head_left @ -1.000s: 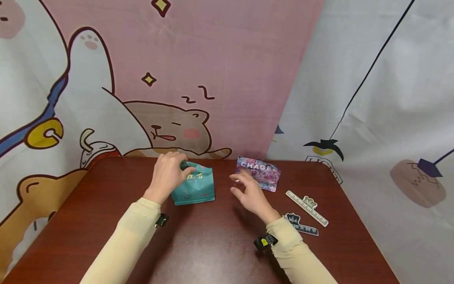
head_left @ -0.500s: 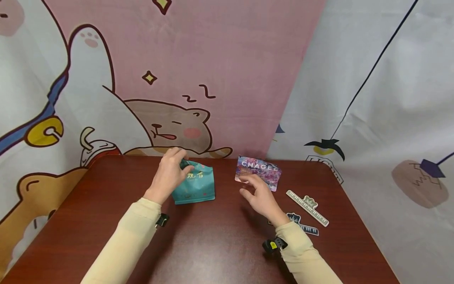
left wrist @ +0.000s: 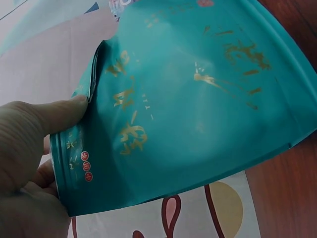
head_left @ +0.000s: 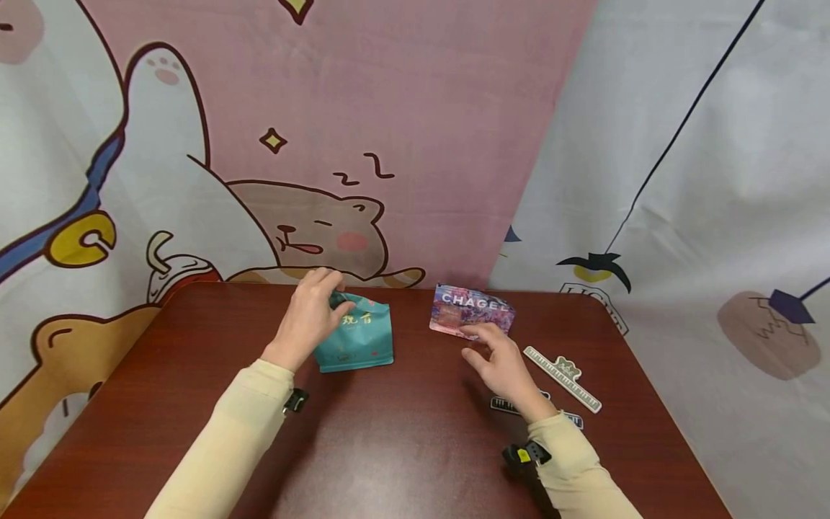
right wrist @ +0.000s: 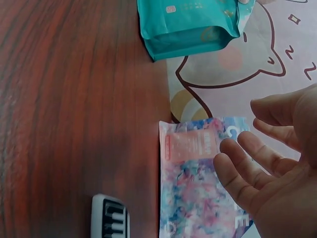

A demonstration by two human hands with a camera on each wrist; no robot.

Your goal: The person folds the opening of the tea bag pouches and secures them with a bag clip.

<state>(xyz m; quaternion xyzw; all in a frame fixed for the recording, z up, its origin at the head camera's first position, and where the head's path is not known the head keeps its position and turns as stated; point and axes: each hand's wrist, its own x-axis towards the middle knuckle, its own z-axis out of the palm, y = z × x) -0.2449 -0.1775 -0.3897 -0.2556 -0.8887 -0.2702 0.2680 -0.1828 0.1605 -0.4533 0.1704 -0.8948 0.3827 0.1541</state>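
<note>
My left hand (head_left: 303,311) pinches the folded-over top of a teal packaging bag (head_left: 363,344), which stands upright on the table. In the left wrist view the thumb (left wrist: 64,113) lies on the fold of that bag, with the other fingers behind it. My right hand (head_left: 504,366) holds nothing; its fingers are relaxed and slightly bent. It hovers in front of a pink and purple bag (head_left: 463,308) marked with large white letters. Two piano-keyboard clips lie close by: a cream one (head_left: 563,378) to the hand's right, and a black one (head_left: 502,405) partly hidden under the wrist.
The dark red-brown wooden table (head_left: 389,447) ends at a cartoon-printed curtain (head_left: 447,144) at the back. Each wrist wears a dark strapped device.
My right hand has moved to the right and slightly toward me, past the front of the purple bag, now covering more of the black clip. The left hand keeps its hold on the teal bag.
</note>
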